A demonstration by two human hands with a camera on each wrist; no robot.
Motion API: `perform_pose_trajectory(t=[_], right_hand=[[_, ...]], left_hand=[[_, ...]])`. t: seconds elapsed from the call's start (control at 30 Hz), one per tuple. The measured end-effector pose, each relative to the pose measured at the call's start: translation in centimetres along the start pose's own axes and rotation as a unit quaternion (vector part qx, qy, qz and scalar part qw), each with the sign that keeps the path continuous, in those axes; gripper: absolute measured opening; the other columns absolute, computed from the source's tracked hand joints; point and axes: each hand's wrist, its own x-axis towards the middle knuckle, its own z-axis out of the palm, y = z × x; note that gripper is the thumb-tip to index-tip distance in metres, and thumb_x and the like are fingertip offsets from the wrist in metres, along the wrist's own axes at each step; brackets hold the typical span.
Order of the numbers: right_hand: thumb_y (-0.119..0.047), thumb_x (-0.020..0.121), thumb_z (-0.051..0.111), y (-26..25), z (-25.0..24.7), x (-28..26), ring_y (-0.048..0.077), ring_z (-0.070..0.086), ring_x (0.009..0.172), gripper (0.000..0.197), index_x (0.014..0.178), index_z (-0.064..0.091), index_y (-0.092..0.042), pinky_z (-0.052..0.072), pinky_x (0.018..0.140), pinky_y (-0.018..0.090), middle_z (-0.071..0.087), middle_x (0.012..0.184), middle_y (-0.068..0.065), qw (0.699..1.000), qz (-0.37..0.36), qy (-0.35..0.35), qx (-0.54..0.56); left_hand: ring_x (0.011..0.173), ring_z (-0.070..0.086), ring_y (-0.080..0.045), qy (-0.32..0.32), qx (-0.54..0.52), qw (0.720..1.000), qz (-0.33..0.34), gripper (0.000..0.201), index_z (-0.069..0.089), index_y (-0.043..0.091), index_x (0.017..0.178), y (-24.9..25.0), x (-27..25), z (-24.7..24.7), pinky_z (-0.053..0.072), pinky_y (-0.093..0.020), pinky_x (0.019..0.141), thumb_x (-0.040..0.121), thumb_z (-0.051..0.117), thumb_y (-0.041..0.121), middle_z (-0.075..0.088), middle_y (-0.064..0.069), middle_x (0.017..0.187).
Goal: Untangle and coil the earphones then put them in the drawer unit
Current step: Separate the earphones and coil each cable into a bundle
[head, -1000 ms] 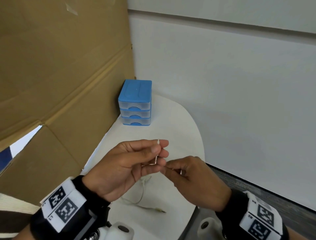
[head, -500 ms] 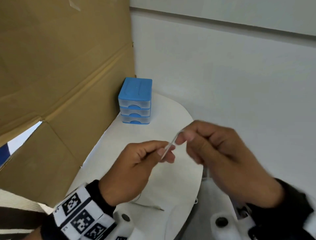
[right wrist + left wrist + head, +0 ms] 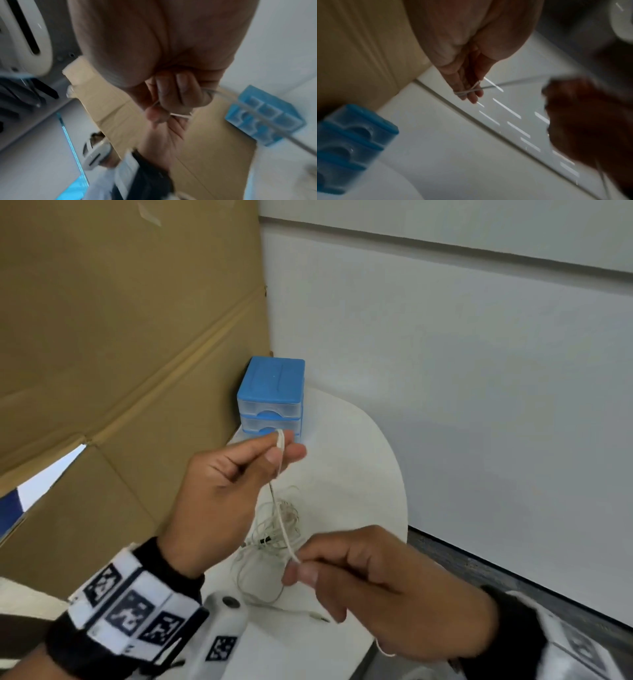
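Note:
White earphones hang in a loose tangle over the white table. My left hand is raised and pinches the cable between thumb and fingers, the cord looped over its fingertips. Lower right, my right hand pinches the same cable a short way along, and a taut stretch runs between the two hands. The jack end lies on the table near the front. The blue drawer unit stands at the back, all drawers closed, just behind my left fingertips.
A large cardboard sheet walls off the left side. A white wall runs behind and to the right. The table's rounded edge drops to a dark floor at the right.
The left hand has risen toward the drawer unit. The right hand has dropped from beside it to lower right, drawing out a length of cable between them.

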Motion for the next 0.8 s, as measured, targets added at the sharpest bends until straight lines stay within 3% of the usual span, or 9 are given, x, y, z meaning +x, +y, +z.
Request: perform_pose_trajectory(t=[0.13,0.23,0.3,0.4,0.47,0.53,0.6,0.7,0.8], right_hand=[[-0.011,0.098,0.05,-2.0,-2.8,-0.3,0.001,0.042,0.054,0.02,0.089,0.068,-0.008,0.037,0.055,0.01,0.054,0.058,-0.017,0.981,-0.1,0.164,0.023],[-0.006,0.098,0.053,-0.2,-5.0,0.5,0.003,0.039,0.048,0.021,0.084,0.07,-0.008,0.033,0.051,0.009,0.048,0.05,-0.013,0.95,-0.095,0.297,0.009],[-0.008,0.094,0.061,1.3,-5.1,1.3,0.002,0.04,0.048,0.016,0.083,0.072,-0.01,0.034,0.051,0.01,0.052,0.05,-0.015,0.941,-0.07,0.33,0.017],[-0.016,0.088,0.062,3.7,-2.7,1.9,-0.002,0.043,0.051,0.021,0.074,0.075,-0.024,0.036,0.053,0.01,0.058,0.056,-0.015,0.969,-0.017,0.241,0.044],[-0.018,0.093,0.062,4.7,-0.4,1.8,-0.001,0.046,0.053,0.02,0.081,0.078,-0.022,0.04,0.055,0.013,0.062,0.06,-0.005,0.99,0.027,0.134,0.021],[-0.022,0.097,0.058,4.2,1.2,1.3,0.005,0.053,0.058,0.02,0.094,0.075,-0.012,0.048,0.06,0.027,0.064,0.067,0.008,0.998,0.035,0.039,-0.018],[-0.025,0.099,0.054,2.6,1.5,0.7,0.011,0.054,0.061,0.022,0.096,0.07,-0.01,0.051,0.064,0.033,0.06,0.065,0.006,0.999,0.023,-0.004,-0.023],[-0.023,0.099,0.051,-0.4,0.0,0.1,0.007,0.048,0.06,0.019,0.095,0.067,-0.013,0.044,0.06,0.023,0.053,0.062,-0.007,0.999,-0.027,0.036,0.005],[-0.019,0.096,0.051,-0.8,-2.3,0.0,0.006,0.042,0.056,0.022,0.088,0.068,-0.009,0.037,0.056,0.016,0.05,0.059,-0.005,0.984,-0.082,0.159,-0.002]], left_hand=[[0.087,0.07,-0.011,-0.138,0.107,0.985,-0.002,0.022,0.072,0.017,0.103,-0.6,-1.3,1.0,0.051,-0.022,0.083,0.093,0.054,0.022,0.076,-0.001,0.086],[0.079,0.068,-0.015,-0.218,0.036,0.974,-0.042,0.029,0.071,0.008,0.106,0.1,-2.4,1.9,0.05,-0.019,0.078,0.092,0.046,0.014,0.071,-0.002,0.08],[0.076,0.068,-0.018,-0.236,-0.057,0.966,-0.085,0.031,0.072,0.002,0.106,0.9,-2.6,2.2,0.052,-0.022,0.076,0.091,0.046,0.01,0.07,-0.004,0.079],[0.078,0.073,-0.023,-0.182,-0.185,0.955,-0.142,0.025,0.074,0.002,0.1,1.9,-2.2,2.1,0.056,-0.024,0.073,0.087,0.053,0.007,0.073,-0.009,0.081],[0.087,0.074,-0.025,-0.115,-0.225,0.957,-0.142,0.022,0.075,0.002,0.098,2.0,-1.4,1.8,0.058,-0.025,0.076,0.088,0.056,0.006,0.076,-0.013,0.089],[0.094,0.073,-0.025,-0.07,-0.189,0.974,-0.106,0.03,0.071,0.003,0.104,1.7,-0.7,1.2,0.057,-0.025,0.081,0.084,0.051,0.011,0.076,-0.014,0.095],[0.096,0.073,-0.023,-0.043,-0.09,0.993,-0.06,0.028,0.068,0.007,0.107,0.9,-0.3,0.6,0.055,-0.022,0.083,0.085,0.051,0.014,0.076,-0.012,0.095],[0.092,0.073,-0.018,-0.068,0.046,0.996,-0.026,0.018,0.071,0.017,0.104,-0.1,-0.6,0.5,0.053,-0.021,0.083,0.093,0.056,0.015,0.077,-0.006,0.089],[0.089,0.07,-0.021,-0.175,0.082,0.981,-0.027,0.025,0.073,0.017,0.103,-0.1,-1.5,1.1,0.053,-0.028,0.083,0.093,0.05,0.017,0.076,-0.005,0.087]])
